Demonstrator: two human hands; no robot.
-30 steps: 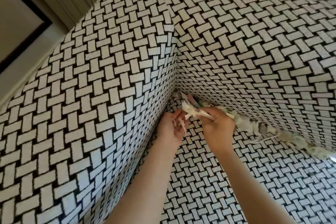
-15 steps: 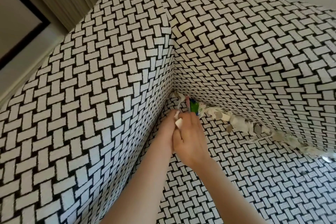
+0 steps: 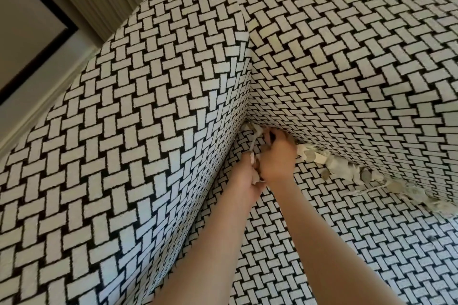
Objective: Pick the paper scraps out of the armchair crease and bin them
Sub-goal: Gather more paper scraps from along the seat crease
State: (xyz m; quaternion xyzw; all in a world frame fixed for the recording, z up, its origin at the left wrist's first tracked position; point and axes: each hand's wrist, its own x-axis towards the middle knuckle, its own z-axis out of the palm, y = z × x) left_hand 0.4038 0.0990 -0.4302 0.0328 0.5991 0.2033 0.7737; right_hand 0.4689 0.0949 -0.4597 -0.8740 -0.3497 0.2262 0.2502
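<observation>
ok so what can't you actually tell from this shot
Head view only:
- Whether the right hand grips anything: its fingertips are tucked under the armchair back, behind its own knuckles.
- How much the left hand holds: the right hand overlaps it.
- How deep the paper scraps go: the armchair back overhangs them.
- The bin: out of frame.

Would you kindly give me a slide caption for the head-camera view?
Left hand grips paper scraps while right hand reaches into the patterned armchair crease, where more lie.
</observation>
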